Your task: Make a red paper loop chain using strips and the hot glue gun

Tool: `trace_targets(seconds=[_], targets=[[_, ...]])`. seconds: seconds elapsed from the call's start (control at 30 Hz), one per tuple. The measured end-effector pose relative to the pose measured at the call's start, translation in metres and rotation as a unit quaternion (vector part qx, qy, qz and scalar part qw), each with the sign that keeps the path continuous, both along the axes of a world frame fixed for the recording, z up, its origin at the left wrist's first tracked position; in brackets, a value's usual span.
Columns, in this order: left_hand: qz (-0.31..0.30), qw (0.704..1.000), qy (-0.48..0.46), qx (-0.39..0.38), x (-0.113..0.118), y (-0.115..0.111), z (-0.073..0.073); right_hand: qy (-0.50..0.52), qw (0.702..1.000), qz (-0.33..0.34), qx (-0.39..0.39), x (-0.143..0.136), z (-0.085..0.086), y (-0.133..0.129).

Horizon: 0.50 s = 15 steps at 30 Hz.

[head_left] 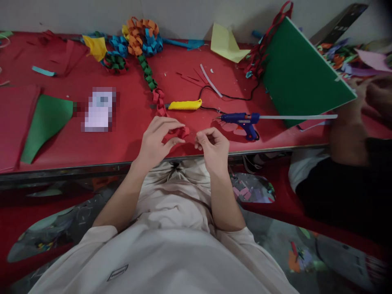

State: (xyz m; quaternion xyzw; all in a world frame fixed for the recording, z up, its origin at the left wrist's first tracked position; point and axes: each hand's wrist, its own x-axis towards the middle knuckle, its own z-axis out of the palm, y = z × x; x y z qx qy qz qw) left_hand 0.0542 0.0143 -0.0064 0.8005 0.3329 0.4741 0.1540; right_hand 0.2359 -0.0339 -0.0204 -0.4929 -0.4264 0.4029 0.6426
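A paper chain (pixel 148 74) runs down the red table, green links first and then red ones, ending near my left hand (pixel 159 139). The fingers of that hand curve apart over a small red paper loop (pixel 184 132); whether they touch it is unclear. My right hand (pixel 213 147) is just right of the loop, thumb and fingertips pressed together, and anything between them is too small to name. A yellow cutter (pixel 185 105) lies beyond my hands. To the right of it rests a blue glue gun (pixel 240 119) with a long white glue stick in its back.
A green board (pixel 303 73) leans at the right, beside another person's arm (pixel 349 130). At the left lie a blurred phone (pixel 100 109) and green paper (pixel 49 122). Orange and blue chains (pixel 142 36) are piled near the wall. A black cord (pixel 239 98) crosses the table.
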Motion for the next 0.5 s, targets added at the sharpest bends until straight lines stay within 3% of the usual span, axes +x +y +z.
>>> trace_targets(seconds=[0.07, 0.23, 0.3, 0.4, 0.5], targets=[[-0.004, 1.000, -0.013, 0.003, 0.000, 0.000, -0.002, 0.003, 1.000, 0.005, -0.003, 0.000, 0.001, -0.001], [-0.020, 1.000, -0.017, 0.014, -0.001, 0.000, -0.005, 0.018, 0.993, 0.118, -0.006, -0.006, 0.003, -0.001], [-0.026, 0.999, -0.013, 0.027, -0.002, 0.000, -0.006, 0.042, 0.991, 0.127, -0.025, -0.009, 0.003, 0.001], [-0.024, 0.999, -0.009, 0.043, -0.003, 0.000, -0.006, 0.045, 0.997, 0.056, -0.026, -0.012, 0.004, 0.005], [-0.004, 0.999, -0.023, 0.033, -0.005, 0.000, -0.007, 0.040, 0.997, -0.061, 0.036, -0.009, 0.008, 0.004]])
